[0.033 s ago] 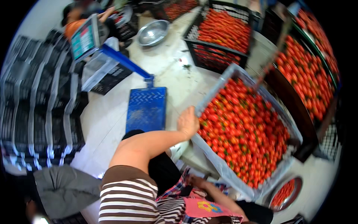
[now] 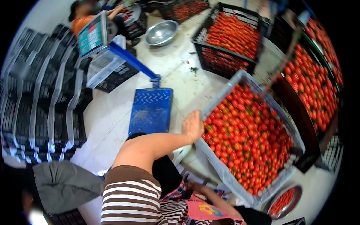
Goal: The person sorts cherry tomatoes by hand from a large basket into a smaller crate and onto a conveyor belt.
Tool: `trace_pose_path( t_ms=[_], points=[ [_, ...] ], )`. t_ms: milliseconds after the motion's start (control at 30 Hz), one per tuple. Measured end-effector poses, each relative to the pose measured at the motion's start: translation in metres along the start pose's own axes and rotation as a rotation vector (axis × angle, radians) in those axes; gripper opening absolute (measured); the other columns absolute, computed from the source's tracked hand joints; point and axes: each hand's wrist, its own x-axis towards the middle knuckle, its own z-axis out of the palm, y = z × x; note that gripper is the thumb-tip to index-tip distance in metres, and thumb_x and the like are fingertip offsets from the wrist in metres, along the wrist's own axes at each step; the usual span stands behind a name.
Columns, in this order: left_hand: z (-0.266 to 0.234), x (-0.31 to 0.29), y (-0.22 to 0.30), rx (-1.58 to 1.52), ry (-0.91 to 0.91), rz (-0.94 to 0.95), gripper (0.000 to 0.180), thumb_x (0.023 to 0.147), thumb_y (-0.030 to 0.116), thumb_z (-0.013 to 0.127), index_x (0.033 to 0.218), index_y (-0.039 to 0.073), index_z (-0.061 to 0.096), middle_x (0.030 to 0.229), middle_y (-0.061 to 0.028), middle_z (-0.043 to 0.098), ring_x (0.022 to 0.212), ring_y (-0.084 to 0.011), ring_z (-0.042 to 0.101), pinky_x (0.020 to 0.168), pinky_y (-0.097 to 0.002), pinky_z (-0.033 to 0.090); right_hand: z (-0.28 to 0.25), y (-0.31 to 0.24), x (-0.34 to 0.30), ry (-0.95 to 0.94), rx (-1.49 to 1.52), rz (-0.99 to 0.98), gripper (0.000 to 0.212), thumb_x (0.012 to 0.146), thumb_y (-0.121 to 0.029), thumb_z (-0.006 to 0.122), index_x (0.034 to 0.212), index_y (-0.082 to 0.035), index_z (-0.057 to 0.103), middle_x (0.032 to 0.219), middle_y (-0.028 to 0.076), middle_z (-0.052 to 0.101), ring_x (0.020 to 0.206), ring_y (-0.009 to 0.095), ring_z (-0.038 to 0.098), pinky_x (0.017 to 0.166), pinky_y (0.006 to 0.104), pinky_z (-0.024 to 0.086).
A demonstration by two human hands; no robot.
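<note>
My left hand (image 2: pixel 193 125) is closed over the near rim of a big grey crate (image 2: pixel 225 93) lined with clear plastic and filled with small red tomatoes (image 2: pixel 247 138). The bare left forearm reaches to it from a brown-and-white striped sleeve at the lower edge. My right hand (image 2: pixel 190 185) lies low against patterned cloth under the crate's near corner. Its fingers are not visible, so its grip cannot be told.
A blue platform scale (image 2: pixel 150 110) lies left of the crate, its display (image 2: pixel 92 35) on a slanted post. Black crates of tomatoes (image 2: pixel 228 37) stand behind and at right (image 2: pixel 311 82). Empty black crates (image 2: pixel 37 93) are stacked at left. A steel bowl (image 2: pixel 161 33) and another person (image 2: pixel 84 15) are beyond.
</note>
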Motion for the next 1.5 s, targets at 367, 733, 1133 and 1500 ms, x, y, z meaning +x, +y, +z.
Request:
trace_pose_path(
  t_ms=[367,733,1133,1500],
  points=[
    [0.021,0.005,-0.010,-0.120,0.144,-0.022,0.024,0.074,0.018,0.054,0.093,0.004,0.049,0.088,-0.0198,0.056,0.086,-0.0375,0.055,0.073,-0.0501,0.044,-0.083,-0.208,-0.090,0.187,-0.329,0.381,0.040,0.089,-0.038,0.043,0.102,-0.006,0.061,0.107,0.021,0.059,0.101,0.034,0.056,0.086,0.0408,0.043],
    [0.016,-0.022,-0.008,-0.096,0.016,-0.018,0.045,0.071,0.006,0.067,0.109,0.002,0.044,0.108,-0.0209,0.053,0.102,-0.0387,0.052,0.085,-0.0462,0.044,-0.086,-0.067,-0.280,2.087,-0.391,0.757,0.047,0.079,-0.016,0.062,0.118,0.003,0.043,0.113,0.025,0.051,0.107,0.039,0.048,0.089,0.0434,0.040],
    [-0.008,-0.128,-0.073,-0.277,-0.560,-0.455,0.039,0.064,0.021,0.071,0.097,0.001,0.063,0.096,-0.0195,0.064,0.094,-0.0334,0.061,0.083,-0.0402,0.047,-0.043,-0.066,-0.286,1.985,-0.121,1.125,0.046,0.080,-0.044,0.060,0.110,-0.009,0.056,0.099,0.022,0.062,0.094,0.041,0.058,0.080,0.0467,0.045],
    [-0.048,-0.082,-0.064,-0.227,-0.645,-0.232,0.033,0.066,0.017,0.062,0.094,0.000,0.061,0.097,-0.0245,0.062,0.097,-0.0383,0.058,0.082,-0.0427,0.046,-0.044,-0.041,-0.288,2.010,0.076,0.970,0.049,0.079,-0.048,0.060,0.107,-0.008,0.059,0.095,0.019,0.064,0.090,0.036,0.060,0.076,0.0441,0.045]
  ],
)
